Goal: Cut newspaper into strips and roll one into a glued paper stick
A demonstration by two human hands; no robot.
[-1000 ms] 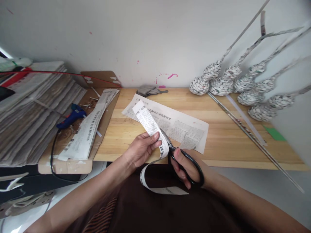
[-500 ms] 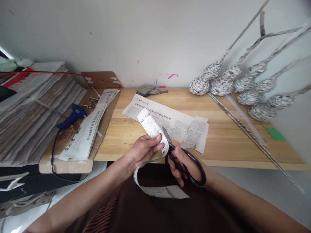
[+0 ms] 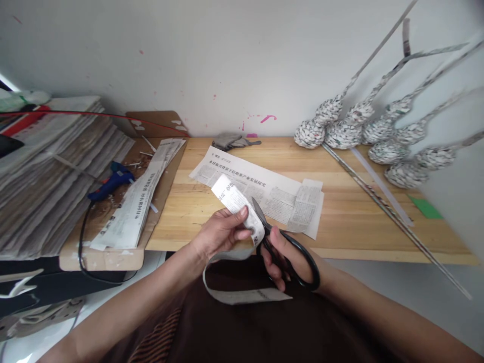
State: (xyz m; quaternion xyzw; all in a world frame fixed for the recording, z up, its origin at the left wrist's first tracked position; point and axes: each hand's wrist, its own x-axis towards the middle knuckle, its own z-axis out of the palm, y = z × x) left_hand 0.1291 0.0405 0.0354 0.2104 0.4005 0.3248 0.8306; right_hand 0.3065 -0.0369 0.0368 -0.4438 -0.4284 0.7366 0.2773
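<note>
My left hand [image 3: 223, 229] pinches a narrow printed newspaper strip [image 3: 231, 196] between thumb and fingers. The strip's long tail curls down and to the right above my dark clothing. Black-handled scissors [image 3: 310, 267] are in my right hand [image 3: 285, 254], thumb and fingers through the loops. Their blades point up and left, right beside the strip near my left fingertips. Behind the hands, a cut newspaper sheet [image 3: 242, 171] lies on the wooden table [image 3: 181, 212], with a smaller printed piece [image 3: 307, 204] over its right end.
On the left are a tall newspaper stack [image 3: 49, 171], a blue glue gun [image 3: 111, 182] and more paper strips [image 3: 132, 212] on cardboard. Woven paper gourd shapes [image 3: 344, 132] stand at the back right, near long thin rods [image 3: 393, 214]. A grey cloth [image 3: 234, 141] lies by the wall.
The strip has shifted slightly down and left in my left hand, and its hanging tail has swung a little upward and left. My right hand with the scissors has hardly moved.
</note>
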